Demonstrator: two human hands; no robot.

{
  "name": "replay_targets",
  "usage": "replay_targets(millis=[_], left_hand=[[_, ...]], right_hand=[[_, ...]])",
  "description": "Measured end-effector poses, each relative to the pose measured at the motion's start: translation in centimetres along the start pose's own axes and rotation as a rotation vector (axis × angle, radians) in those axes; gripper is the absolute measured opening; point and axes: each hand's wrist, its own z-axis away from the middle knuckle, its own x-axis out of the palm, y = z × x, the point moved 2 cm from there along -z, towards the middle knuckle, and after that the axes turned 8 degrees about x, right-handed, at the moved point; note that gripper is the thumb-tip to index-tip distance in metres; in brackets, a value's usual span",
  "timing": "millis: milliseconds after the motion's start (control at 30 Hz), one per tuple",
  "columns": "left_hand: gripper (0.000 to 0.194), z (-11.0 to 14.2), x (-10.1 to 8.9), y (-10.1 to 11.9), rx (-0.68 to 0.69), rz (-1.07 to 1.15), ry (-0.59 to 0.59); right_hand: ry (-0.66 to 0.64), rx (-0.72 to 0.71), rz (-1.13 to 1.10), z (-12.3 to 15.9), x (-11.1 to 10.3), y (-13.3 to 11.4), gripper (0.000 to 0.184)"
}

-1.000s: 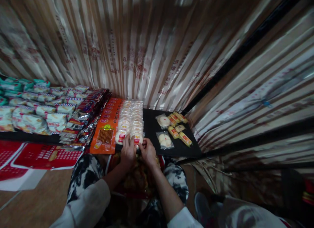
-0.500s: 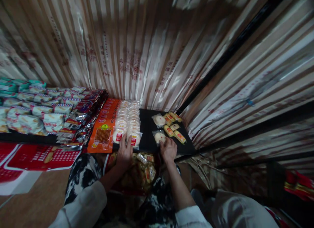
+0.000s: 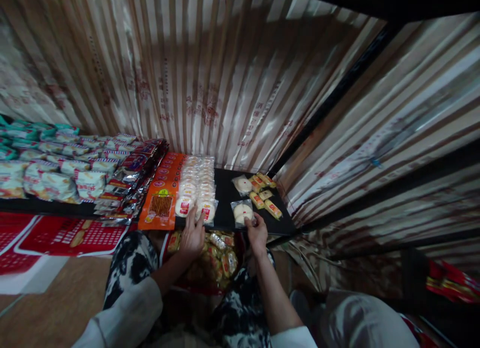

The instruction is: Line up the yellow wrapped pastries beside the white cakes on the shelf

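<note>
My left hand (image 3: 192,234) lies with fingers spread on the nearest clear packets of round white cakes (image 3: 195,185), which run in two rows up a black shelf (image 3: 225,208). My right hand (image 3: 257,233) pinches the near edge of a clear packet with pale round cakes (image 3: 242,212) lying on the same shelf. Behind that packet sit another clear cake packet (image 3: 243,185) and several small yellow wrapped bars (image 3: 264,193).
Orange snack bags (image 3: 162,206) lie left of the cake rows, then dark foil packs (image 3: 129,180) and white bread packets (image 3: 52,173). A box of small yellow packets (image 3: 217,253) sits between my knees. Red printed cartons (image 3: 56,238) front the shelf; striped curtain (image 3: 225,78) hangs behind.
My right hand left the cake rows, moved right to the clear packet of pale cakes and took hold of its edge. My left hand stayed on the front cake packets.
</note>
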Motion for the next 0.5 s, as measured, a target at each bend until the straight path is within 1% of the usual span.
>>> replay_targets(millis=[133, 200, 267, 367, 433, 500], left_hand=[[0.047, 0.2, -1.1, 1.0, 0.085, 0.064, -0.010], [0.046, 0.1, -1.7, 1.5, 0.118, 0.114, -0.020], [0.046, 0.0, -2.6, 2.0, 0.111, 0.168, -0.018], [0.044, -0.4, -4.0, 2.5, 0.085, 0.252, -0.028], [0.046, -0.5, -4.7, 2.8, 0.102, 0.317, -0.078], [0.049, -0.5, -4.9, 2.9, 0.111, 0.373, -0.138]], right_hand=[[-0.116, 0.084, -0.180, 2.0, -0.9, -1.5, 0.055], [-0.231, 0.107, -0.270, 3.2, -1.3, -2.7, 0.057], [-0.375, 0.074, -0.336, 4.3, -1.5, -4.0, 0.062], [-0.594, -0.007, -0.358, 5.8, -1.7, -5.9, 0.070], [-0.737, -0.048, -0.351, 6.6, -1.6, -7.0, 0.070], [-0.860, -0.090, -0.342, 7.3, -1.3, -8.0, 0.068]])
